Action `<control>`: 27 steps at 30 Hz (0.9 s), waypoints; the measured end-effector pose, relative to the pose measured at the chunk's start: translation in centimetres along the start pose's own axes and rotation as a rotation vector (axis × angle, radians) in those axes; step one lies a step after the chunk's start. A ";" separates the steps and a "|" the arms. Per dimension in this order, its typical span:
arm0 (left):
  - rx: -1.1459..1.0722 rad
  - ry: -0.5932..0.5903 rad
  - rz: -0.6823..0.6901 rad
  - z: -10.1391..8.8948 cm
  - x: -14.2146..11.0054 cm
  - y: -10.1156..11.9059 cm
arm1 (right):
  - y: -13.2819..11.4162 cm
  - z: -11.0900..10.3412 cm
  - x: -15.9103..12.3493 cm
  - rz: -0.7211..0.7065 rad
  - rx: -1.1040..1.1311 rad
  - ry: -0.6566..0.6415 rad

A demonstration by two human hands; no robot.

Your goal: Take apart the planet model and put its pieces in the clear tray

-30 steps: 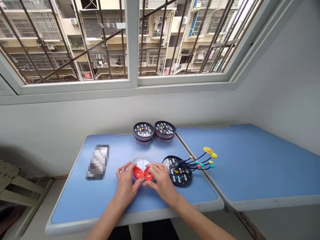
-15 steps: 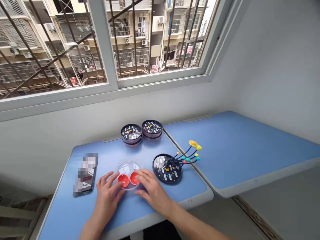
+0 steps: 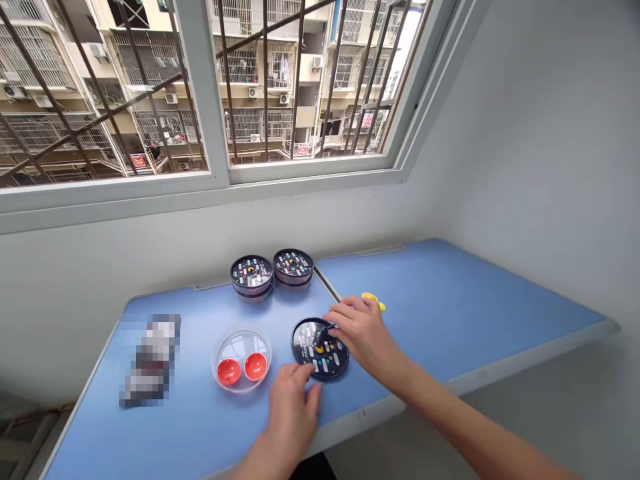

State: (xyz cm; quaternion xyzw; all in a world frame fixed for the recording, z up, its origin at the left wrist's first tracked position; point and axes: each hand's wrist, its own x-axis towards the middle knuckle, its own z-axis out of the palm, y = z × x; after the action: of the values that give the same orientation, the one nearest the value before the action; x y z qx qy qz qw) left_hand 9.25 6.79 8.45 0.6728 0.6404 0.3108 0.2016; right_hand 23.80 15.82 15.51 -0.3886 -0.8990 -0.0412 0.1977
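A black round disc (image 3: 320,352) printed with coloured marks lies on the blue table (image 3: 175,427); thin arms with coloured balls stick out of its middle. My right hand (image 3: 364,330) covers those arms, fingers curled around them near the hub, and a yellow ball (image 3: 373,300) shows past the knuckles. My left hand (image 3: 293,403) rests at the disc's near edge, fingertips touching its rim. A clear round dish (image 3: 241,360) holding two red half-shells (image 3: 243,369) sits to the left, untouched.
Two stacks of black round tins (image 3: 273,270) stand at the back by the wall. A blurred flat object (image 3: 150,360) lies at the left. A second blue table (image 3: 450,293) adjoins on the right. A barred window runs above.
Both hands left the clear dish with the red half-shells and moved right to the black disc; the right hand now grips the ball arms. The view swung right.
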 end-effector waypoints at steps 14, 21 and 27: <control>0.190 -0.038 -0.083 3.2 4.9 0.4 | 0.5 0.9 2.7 -0.124 -0.001 -0.199; 0.097 -0.033 -0.111 4.0 6.1 0.9 | 0.9 -1.1 3.6 -0.154 0.048 -0.110; -0.188 0.013 -0.152 0.8 3.7 1.2 | -1.7 -3.0 2.1 -0.156 0.228 0.040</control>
State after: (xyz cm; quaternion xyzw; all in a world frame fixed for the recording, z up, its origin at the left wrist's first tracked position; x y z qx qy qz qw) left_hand 10.66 10.48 9.25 0.5985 0.6588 0.3578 0.2825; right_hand 22.23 15.36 19.21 -0.2919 -0.9212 0.0381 0.2544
